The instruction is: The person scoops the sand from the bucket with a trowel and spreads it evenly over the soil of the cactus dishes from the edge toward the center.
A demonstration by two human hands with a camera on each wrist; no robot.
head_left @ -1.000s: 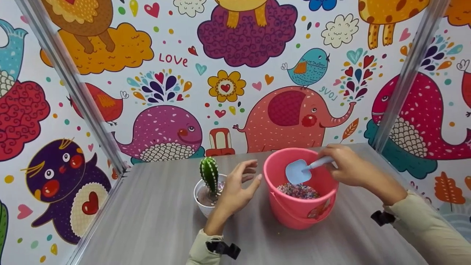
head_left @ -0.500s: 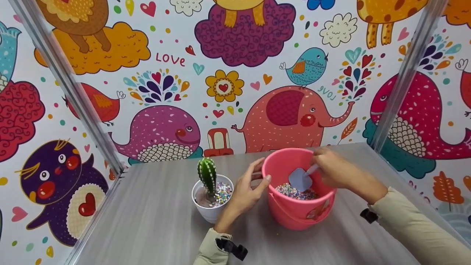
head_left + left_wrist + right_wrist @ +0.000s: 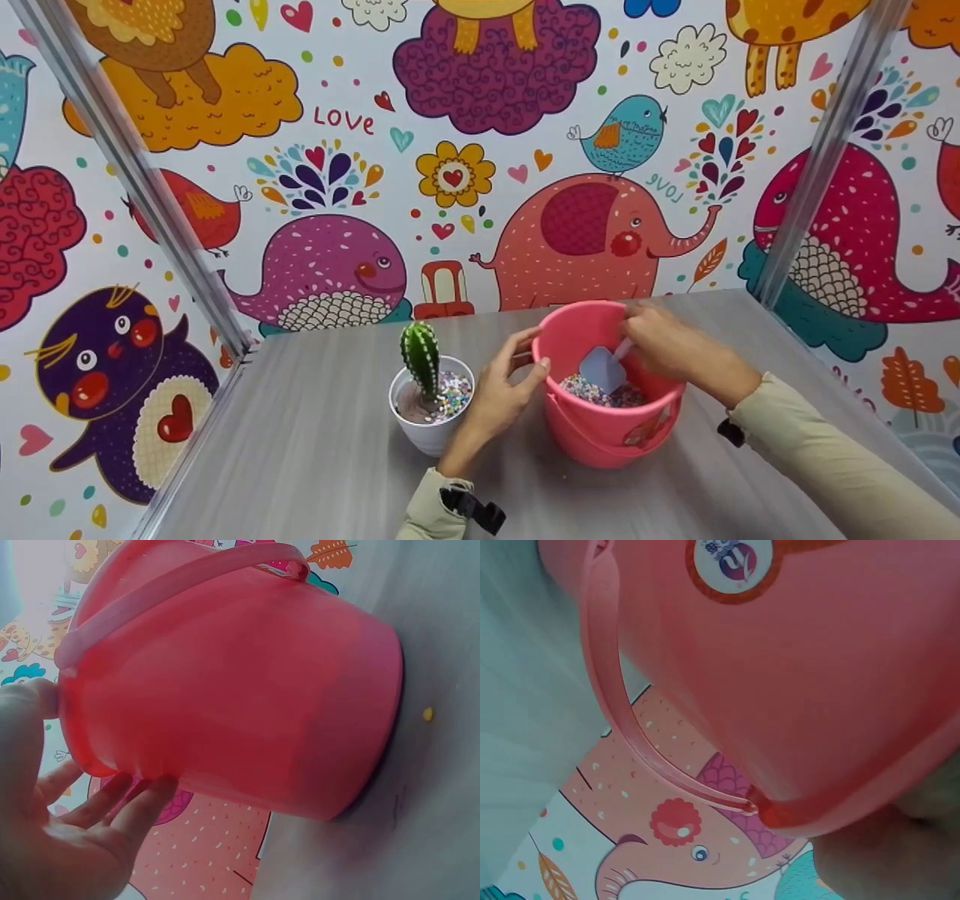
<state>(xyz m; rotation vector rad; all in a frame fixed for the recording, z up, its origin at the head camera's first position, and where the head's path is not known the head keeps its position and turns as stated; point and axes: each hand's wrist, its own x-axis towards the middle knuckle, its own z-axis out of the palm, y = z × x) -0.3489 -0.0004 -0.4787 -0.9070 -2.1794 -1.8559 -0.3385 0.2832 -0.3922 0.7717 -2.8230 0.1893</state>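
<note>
On the grey table [image 3: 315,450], seen from the head camera, a pink bucket [image 3: 607,435] stands just beside a white pot [image 3: 420,431] holding a green cactus [image 3: 421,356]. The left hand [image 3: 499,386] holds the bucket's near rim, thumb on the edge and fingers curled outside it. The right hand [image 3: 664,341] pinches the handle of a pale blue scoop [image 3: 602,367], whose blade is tipped down into the coloured beads [image 3: 585,390] at the bucket's bottom; some beads already lie in the pot.

From the left wrist, the bucket [image 3: 232,682] fills the view, fingers [image 3: 142,799] against its wall near the rim; a lone yellow bead [image 3: 427,714] lies on the table.

From the right wrist, only the bucket's wall [image 3: 817,675], its hanging handle [image 3: 630,727] and a round sticker [image 3: 731,559] show; the hand itself is out of sight there.

Risk, as I judge it: an overfilled or tilted scoop would shed beads across the table, and a hard dig could tip the light bucket if the left hand's hold slackens.
</note>
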